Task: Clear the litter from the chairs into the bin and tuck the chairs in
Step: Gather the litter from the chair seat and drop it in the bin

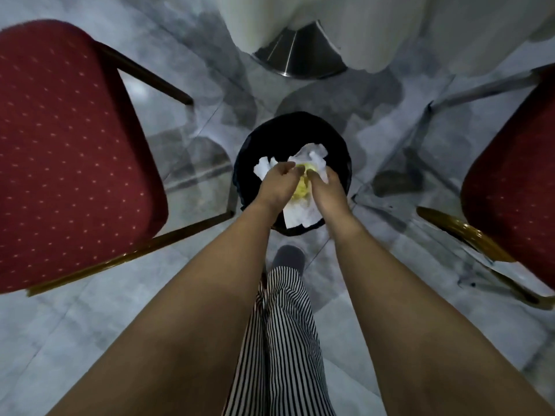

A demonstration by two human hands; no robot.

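While both hands are hovering over the black bin (342, 163) | left hand (277, 183) and right hand (326, 187) are closing around crumpled white and yellow litter (300, 210), probably napkins | next: letting go, then tucking the left chair (69, 151) and right chair (516, 187).

White and yellowish litter (301, 202) over black bin (341, 151), red chairs (69, 151) flanking
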